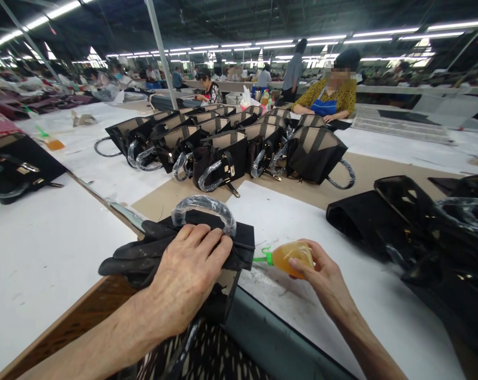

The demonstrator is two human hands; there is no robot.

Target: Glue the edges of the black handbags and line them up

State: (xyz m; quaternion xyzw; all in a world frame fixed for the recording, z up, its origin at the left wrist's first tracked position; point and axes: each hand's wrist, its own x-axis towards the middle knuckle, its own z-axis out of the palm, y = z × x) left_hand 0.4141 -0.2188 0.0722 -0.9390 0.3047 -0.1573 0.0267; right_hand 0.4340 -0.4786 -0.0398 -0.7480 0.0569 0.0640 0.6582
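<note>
A black handbag [143, 253] lies on its side at the near table edge, its plastic-wrapped handle [204, 203] arching up. Across the bag's upper face rests my left hand [193, 258], fingers curled down over it below the handle. My right hand [320, 266] is closed round a soft squeeze bottle [290, 257] of amber liquid with a green cap and thin nozzle. The bottle is tilted sideways, its nozzle tip close against the right end of the bag; whether they touch I cannot tell.
Several black handbags [223, 153] stand grouped on the white-covered table [33, 237]. More black bags [421, 237] lie at the right, and another bag [25, 166] at the left. A second amber bottle [53, 142] is at the far left. Across the table sits a co-worker [326, 100].
</note>
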